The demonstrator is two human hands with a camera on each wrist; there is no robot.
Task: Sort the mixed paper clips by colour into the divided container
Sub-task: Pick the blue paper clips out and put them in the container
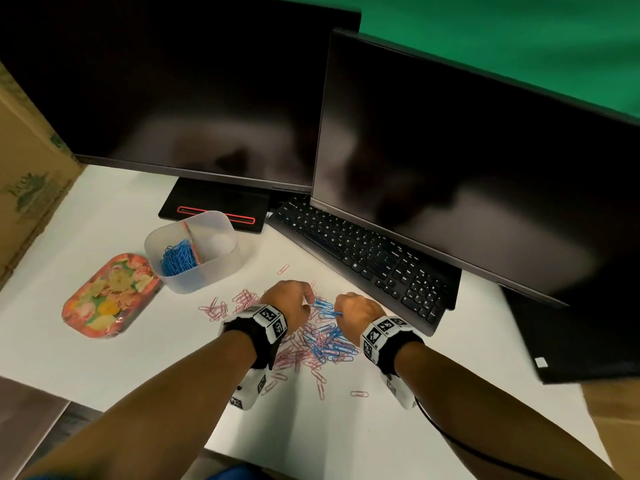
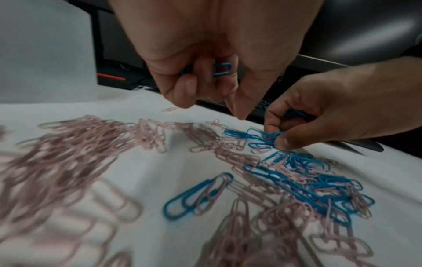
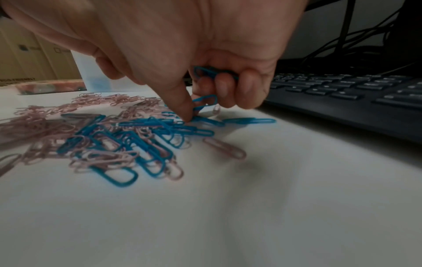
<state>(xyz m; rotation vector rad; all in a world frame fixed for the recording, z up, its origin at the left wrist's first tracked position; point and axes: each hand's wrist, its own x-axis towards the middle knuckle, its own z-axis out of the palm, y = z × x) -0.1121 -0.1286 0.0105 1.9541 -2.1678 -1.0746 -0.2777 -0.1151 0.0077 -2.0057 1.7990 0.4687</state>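
Two dark monitors [image 1: 478,161] stand at the rear of the white worktop [image 1: 104,344], with a black keyboard [image 1: 363,251] lying partly beneath the right-hand screen. A flower-patterned lid [image 1: 109,296] lies at the left, just beside the translucent divided container [image 1: 194,251]; the container's left compartment holds sorted blue clips [image 1: 178,258], and what its right compartment holds cannot be told. In front of the container, a mixed pile of paper clips [image 1: 311,341] is spread over the worktop, pink ones [image 2: 80,144] mostly to the left and blue ones [image 2: 303,177] clustered to the right. Both hands work at the far edge of this pile. The left hand [image 1: 287,303] has its fingers curled, the grip closed round a blue clip [image 2: 222,68] in the palm. The right hand [image 1: 356,310] likewise keeps several blue clips [image 3: 205,71] under curled fingers, while thumb and forefinger pinch one more [image 3: 205,101] just above the pile.
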